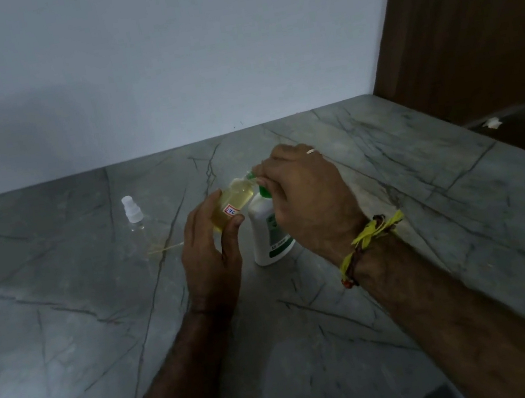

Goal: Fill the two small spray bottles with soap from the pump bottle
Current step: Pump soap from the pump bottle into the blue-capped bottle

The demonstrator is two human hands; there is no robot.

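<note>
The left hand [207, 242] holds a small spray bottle [234, 203] with its fingers and thumb curled round it. The bottle is tilted, and yellow soap shows inside it. Its open top is right at the green spout of the white pump bottle [268, 232]. The right hand [305, 191] rests on top of the green pump with its fingers bent down over it. The pump bottle stands on the stone counter [68, 335], near the middle. The other small spray bottle [134, 213] stands upright with its white cap on, well apart to the left, closer to the back edge by the wall.
</note>
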